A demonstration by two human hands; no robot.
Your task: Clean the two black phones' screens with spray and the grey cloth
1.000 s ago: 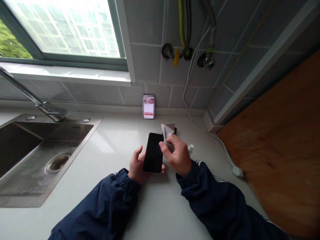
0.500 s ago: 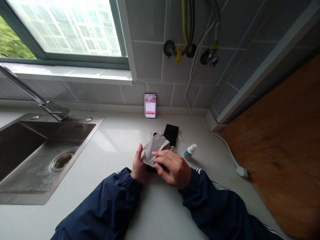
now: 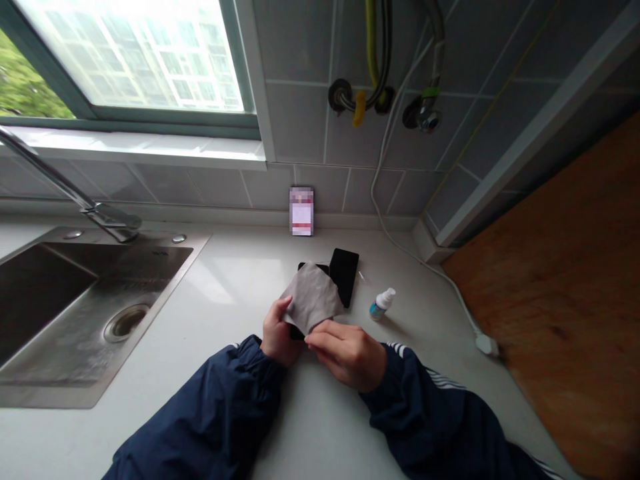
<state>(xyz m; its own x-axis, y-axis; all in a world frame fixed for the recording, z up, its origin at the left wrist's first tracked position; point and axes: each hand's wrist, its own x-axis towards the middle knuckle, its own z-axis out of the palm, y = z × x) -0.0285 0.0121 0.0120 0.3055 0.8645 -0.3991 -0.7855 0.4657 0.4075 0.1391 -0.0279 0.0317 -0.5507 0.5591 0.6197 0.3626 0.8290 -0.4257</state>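
My left hand (image 3: 277,337) is closed around the left edge of a black phone (image 3: 297,332), thumb on top. A grey cloth (image 3: 313,297) lies spread over most of the phone, so only its dark top and bottom edges show. With its fingertips, my right hand (image 3: 353,352) pinches the cloth's lower right corner. Just beyond the phone, a flat black phone-like slab (image 3: 345,275) rests on the counter. To the right stands a small spray bottle (image 3: 381,305) with a white top and blue label.
Against the tiled wall leans a lit phone (image 3: 301,212). A steel sink (image 3: 150,293) with a faucet (image 3: 105,217) is at the left. A white cable (image 3: 425,263) runs down to a plug (image 3: 486,345) on the right, near a wooden panel (image 3: 555,287).
My right hand has moved down to the cloth's lower corner. The cloth now lies flatter and wider over the phone. My left hand keeps its grip.
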